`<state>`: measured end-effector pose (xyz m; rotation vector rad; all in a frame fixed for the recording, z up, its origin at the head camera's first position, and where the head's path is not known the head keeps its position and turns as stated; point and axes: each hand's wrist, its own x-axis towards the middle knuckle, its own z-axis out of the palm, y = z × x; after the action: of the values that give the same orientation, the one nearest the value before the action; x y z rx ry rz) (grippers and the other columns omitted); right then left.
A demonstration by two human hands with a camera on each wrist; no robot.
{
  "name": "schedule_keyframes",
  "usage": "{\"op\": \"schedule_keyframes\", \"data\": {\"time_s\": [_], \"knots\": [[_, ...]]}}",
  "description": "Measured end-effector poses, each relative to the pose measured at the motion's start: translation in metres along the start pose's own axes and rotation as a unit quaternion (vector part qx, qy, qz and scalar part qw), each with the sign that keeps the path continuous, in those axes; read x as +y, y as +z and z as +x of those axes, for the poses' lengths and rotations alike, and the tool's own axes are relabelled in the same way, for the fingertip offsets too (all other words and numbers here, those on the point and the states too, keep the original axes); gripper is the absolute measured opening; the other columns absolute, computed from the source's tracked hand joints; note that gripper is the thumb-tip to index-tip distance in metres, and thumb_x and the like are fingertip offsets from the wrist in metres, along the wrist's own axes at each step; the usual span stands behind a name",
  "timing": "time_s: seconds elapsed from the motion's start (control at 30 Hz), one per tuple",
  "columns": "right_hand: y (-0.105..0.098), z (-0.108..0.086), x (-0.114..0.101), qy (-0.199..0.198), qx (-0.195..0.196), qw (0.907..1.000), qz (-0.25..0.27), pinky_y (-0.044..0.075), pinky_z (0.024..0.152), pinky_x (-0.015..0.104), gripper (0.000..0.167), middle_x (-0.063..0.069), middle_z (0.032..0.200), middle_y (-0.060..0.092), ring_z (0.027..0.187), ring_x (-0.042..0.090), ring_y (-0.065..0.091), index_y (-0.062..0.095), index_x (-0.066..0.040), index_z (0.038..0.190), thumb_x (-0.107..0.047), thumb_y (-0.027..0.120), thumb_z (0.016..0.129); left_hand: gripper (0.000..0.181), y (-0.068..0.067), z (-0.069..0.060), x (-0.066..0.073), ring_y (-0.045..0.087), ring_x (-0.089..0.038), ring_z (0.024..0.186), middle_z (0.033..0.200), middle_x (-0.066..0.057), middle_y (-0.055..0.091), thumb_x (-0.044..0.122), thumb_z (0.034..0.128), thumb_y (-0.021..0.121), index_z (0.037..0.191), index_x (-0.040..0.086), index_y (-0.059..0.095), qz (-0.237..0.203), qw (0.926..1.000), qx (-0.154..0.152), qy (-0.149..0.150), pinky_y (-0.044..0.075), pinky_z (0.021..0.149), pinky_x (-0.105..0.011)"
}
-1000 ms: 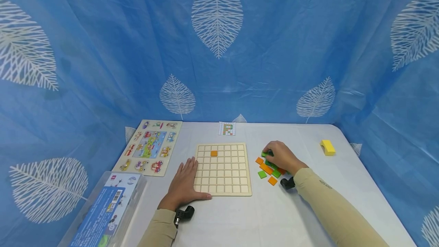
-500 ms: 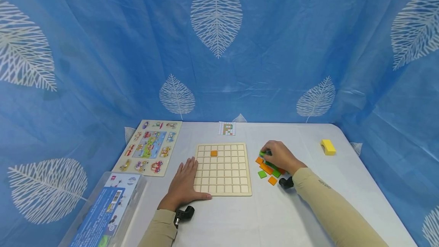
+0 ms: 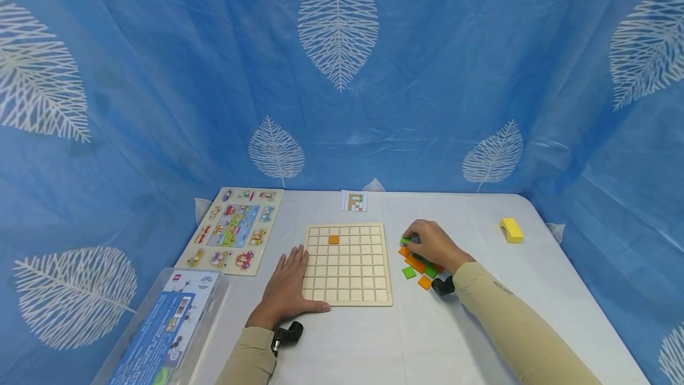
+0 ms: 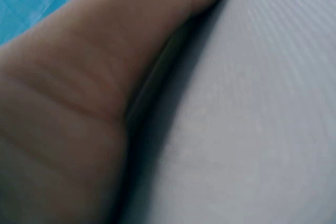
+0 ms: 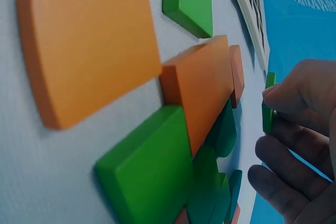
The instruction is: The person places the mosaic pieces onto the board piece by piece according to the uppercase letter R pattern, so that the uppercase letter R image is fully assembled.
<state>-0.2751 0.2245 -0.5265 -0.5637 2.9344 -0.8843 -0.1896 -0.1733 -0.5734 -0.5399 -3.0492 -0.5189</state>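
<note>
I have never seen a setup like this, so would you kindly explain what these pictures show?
No robot here: just a person's bare left hand and right hand. The wide picture comes from a head-worn camera; the two close ones come from a camera on each wrist. On the white table lie a square, pale wooden grid board holding one square orange tile, a loose pile of green and orange square tiles, and a yellow arched block, among other things. The left hand rests at the grid board's near left corner, while the right hand pinches a thin green square tile.
</note>
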Motion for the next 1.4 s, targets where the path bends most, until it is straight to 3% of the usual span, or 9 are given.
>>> {"op": "schedule_keyframes", "data": {"time_s": [0.4, 0.6, 0.87, 1.4], "knots": [[0.007, 0.003, -0.009, -0.013, 0.002, 0.9997, 0.022, 0.057, 0.096, 0.047, 0.015, 0.005, 0.110, 0.071, 0.105, 0.026, 0.067, 0.080, -0.007, 0.107, -0.004, 0.078, 0.092, 0.152, 0.001, 0.001, -0.001, 0.012, -0.032, 0.159, 0.173, -0.016, 0.018, 0.097, 0.0595, 0.069, 0.166, -0.002, 0.024, 0.001, 1.0000, 0.004, 0.003, 0.008, 0.127, -0.049], [0.013, 0.006, -0.014, -0.047, 0.018, 0.9984, 0.027, 0.057, 0.094, 0.048, 0.015, 0.004, 0.108, 0.071, 0.103, 0.027, 0.068, 0.080, -0.008, 0.105, -0.003, 0.076, 0.092, 0.151, 0.001, 0.000, -0.001, 0.015, -0.033, 0.158, 0.172, -0.018, 0.020, 0.096, 0.0600, 0.070, 0.165, -0.003, 0.026, -0.005, 0.9999, 0.014, 0.009, 0.011, 0.127, -0.052], [0.019, 0.012, -0.022, -0.074, 0.026, 0.9966, 0.026, 0.058, 0.091, 0.044, 0.014, 0.002, 0.107, 0.071, 0.102, 0.023, 0.068, 0.079, -0.008, 0.104, -0.002, 0.077, 0.092, 0.151, -0.002, -0.001, 0.001, 0.012, -0.032, 0.159, 0.173, -0.016, 0.018, 0.097, 0.0600, 0.069, 0.166, -0.002, 0.024, -0.007, 1.0000, 0.003, 0.003, 0.007, 0.127, -0.050], [0.033, 0.021, -0.031, -0.077, 0.024, 0.9957, 0.045, 0.058, 0.088, 0.040, 0.015, 0.001, 0.108, 0.070, 0.101, 0.020, 0.067, 0.080, -0.009, 0.105, -0.002, 0.077, 0.092, 0.152, 0.001, 0.001, -0.002, 0.011, -0.031, 0.159, 0.173, -0.016, 0.016, 0.100, 0.0598, 0.065, 0.166, -0.001, 0.023, 0.002, 1.0000, 0.001, 0.004, 0.007, 0.127, -0.048]]}}
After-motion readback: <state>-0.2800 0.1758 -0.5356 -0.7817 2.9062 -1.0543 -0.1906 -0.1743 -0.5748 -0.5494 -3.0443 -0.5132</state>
